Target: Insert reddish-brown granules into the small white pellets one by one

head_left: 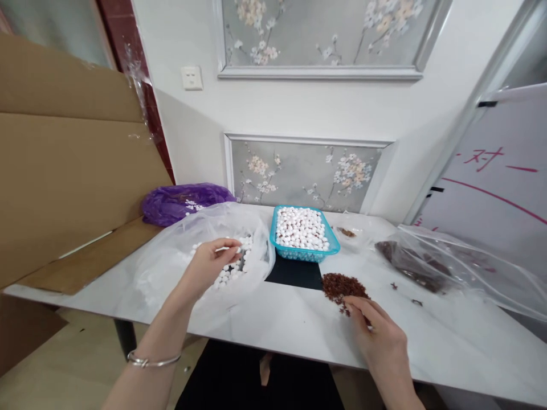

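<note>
Over the mouth of a clear plastic bag (166, 267) is my left hand (213, 259), its thumb and forefinger closed around what looks like a white ball (239, 249). More loose white balls (226, 277) lie inside the bag below it. My right hand (378, 327) is pinched at the near edge of a pile of small reddish-brown, star-like pieces (342, 285). Whatever sits between its fingertips is too small to make out. Beyond both hands, a blue plastic basket (299, 252) is filled with white balls, with some brown showing among them.
A purple plastic bag (183, 199) lies at the back left beside a large cardboard box (72, 171). On the right, a clear bag (414, 265) holds dark brown material. A black mat (294, 272) lies before the basket on the white table (273, 313). A whiteboard (504, 154) stands at right.
</note>
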Motion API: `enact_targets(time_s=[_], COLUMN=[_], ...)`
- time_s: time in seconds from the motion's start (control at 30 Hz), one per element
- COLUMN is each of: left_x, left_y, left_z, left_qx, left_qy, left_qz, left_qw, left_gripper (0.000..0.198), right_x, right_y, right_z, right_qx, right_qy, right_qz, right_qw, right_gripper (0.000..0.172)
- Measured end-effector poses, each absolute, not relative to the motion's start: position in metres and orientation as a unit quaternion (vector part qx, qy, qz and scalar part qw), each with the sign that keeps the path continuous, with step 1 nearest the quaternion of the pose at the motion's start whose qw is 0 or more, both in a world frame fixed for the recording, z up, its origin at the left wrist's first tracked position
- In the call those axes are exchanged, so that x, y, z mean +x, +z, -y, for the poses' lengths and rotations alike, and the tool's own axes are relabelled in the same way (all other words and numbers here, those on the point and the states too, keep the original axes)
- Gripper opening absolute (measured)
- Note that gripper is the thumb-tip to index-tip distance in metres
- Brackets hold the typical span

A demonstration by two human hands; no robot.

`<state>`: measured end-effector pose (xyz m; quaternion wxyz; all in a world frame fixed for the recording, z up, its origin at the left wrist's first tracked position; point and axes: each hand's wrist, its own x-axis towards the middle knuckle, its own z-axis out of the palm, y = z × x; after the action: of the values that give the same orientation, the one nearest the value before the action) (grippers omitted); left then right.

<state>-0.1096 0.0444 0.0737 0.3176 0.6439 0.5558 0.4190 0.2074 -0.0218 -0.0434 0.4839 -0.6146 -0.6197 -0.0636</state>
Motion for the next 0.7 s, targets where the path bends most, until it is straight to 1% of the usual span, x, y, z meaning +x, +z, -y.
enact_targets(time_s=[0.07,0.1,0.17,0.27,0.33,0.43,0.57,0.7], left_x=[-0.091,-0.081,-0.058,-0.03,-0.018,-0.01,-0.008,-0.006], left_y=[0.074,0.072,0.064,0.045,0.031,0.016,0.009,0.007], left_z=[-0.027,-0.018,-0.004,0.007,0.008,0.002,-0.002,-0.001], left_qx=[0.532,0.479,0.397,0.311,0.28,0.266,0.279,0.274], left_qy=[0.503,0.517,0.517,0.481,0.46,0.457,0.451,0.447], left_qz=[-0.459,-0.416,-0.359,-0.306,-0.284,-0.275,-0.279,-0.288], left_qw=[0.504,0.575,0.669,0.76,0.793,0.803,0.8,0.801], left_gripper=[0.023,0.02,0.017,0.018,0.018,0.012,0.006,0.009], right_x=[0.207,0.207,0.201,0.184,0.169,0.15,0.139,0.135], right_y=[-0.042,-0.041,-0.037,-0.025,-0.013,0.003,0.009,0.004], right_z=[0.021,0.021,0.022,0.025,0.029,0.034,0.033,0.032], right_qx=[-0.612,-0.611,-0.602,-0.561,-0.526,-0.469,-0.438,-0.445], right_qy=[-0.039,-0.019,0.044,0.195,0.287,0.379,0.423,0.422], right_qz=[0.613,0.607,0.595,0.57,0.537,0.538,0.526,0.518], right_qw=[0.498,0.508,0.531,0.568,0.593,0.589,0.593,0.597], right_gripper=[0.026,0.026,0.024,0.022,0.02,0.01,0.008,0.006])
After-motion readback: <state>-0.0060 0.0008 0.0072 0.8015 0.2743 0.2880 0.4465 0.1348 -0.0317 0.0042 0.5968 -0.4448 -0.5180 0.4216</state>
